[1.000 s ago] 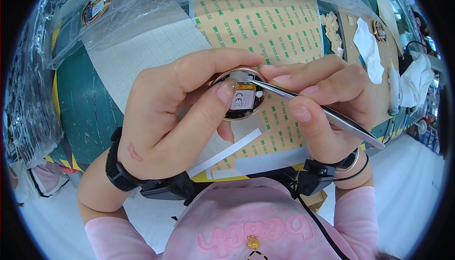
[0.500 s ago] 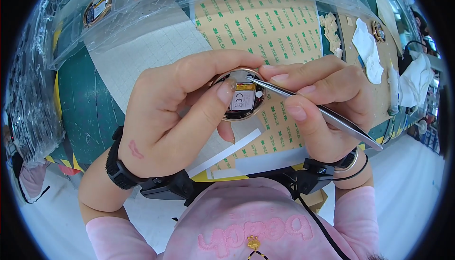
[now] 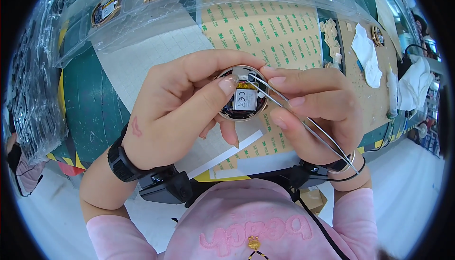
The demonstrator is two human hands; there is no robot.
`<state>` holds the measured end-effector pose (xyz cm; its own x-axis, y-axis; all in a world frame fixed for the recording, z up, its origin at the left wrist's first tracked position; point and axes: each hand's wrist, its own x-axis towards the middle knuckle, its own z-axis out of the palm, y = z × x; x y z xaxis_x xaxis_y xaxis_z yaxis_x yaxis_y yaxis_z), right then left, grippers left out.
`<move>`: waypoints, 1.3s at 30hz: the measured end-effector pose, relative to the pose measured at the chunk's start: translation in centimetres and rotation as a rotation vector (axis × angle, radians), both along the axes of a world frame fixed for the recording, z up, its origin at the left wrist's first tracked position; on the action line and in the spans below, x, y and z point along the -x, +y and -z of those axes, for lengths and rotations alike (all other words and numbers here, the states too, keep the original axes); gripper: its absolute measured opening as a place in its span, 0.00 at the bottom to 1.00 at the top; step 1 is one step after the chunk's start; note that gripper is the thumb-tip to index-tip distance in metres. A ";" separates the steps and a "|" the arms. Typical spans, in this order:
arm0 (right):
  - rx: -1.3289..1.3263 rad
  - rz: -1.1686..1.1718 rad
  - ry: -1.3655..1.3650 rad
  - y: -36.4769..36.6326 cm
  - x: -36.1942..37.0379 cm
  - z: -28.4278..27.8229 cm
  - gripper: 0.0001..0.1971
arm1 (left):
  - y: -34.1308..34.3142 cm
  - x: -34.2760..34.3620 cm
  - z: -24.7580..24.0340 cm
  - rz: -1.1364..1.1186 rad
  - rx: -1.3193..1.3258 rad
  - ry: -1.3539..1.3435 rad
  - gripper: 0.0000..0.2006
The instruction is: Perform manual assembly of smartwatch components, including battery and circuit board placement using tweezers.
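Note:
A round, gold-rimmed watch case (image 3: 245,101) lies open-faced between my hands, with a silver battery and a strip of yellow tape inside. Around its left side, my left hand (image 3: 177,103) grips it, thumb over the inner parts and index finger along the top rim. Metal tweezers (image 3: 313,126) are held in my right hand (image 3: 322,108), with their two arms spread apart. Their tips reach into the upper right of the case, at a small dark part (image 3: 251,77). My right index fingertip meets the rim near my left one.
A clear plastic tray (image 3: 132,8) across the back holds several similar cases. Below my hands lie a tan sheet with green print (image 3: 265,27) and a pale gridded sheet (image 3: 142,46). At right, a brown board (image 3: 379,98) bears a white cloth (image 3: 367,56).
The tweezers' arms, pressed together before, are now spread, and their back end has swung toward me. The case has turned slightly, showing more of its inside.

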<state>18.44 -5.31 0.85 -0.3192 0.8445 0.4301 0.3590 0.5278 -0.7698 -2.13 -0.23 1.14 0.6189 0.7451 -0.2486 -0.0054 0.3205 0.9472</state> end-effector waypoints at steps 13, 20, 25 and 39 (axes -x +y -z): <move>-0.081 0.047 0.113 0.6 0.4 0.7 0.13 | 0.5 0.1 -0.5 -0.018 0.008 -0.034 0.16; 0.012 0.057 0.048 0.1 0.7 0.2 0.06 | 0.7 0.1 0.5 0.029 0.056 -0.218 0.13; 0.001 0.111 -0.005 -0.9 0.7 0.2 0.04 | 0.1 0.6 0.2 0.008 -0.021 -0.244 0.12; -0.023 0.159 0.132 -0.3 0.3 1.4 0.05 | 0.2 -0.6 2.0 0.008 -0.005 -0.240 0.13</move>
<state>18.10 -5.60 -0.59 -0.1226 0.8689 0.4795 0.3360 0.4910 -0.8037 -1.53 -0.06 -0.84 0.6656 0.7408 -0.0905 -0.2277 0.3170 0.9207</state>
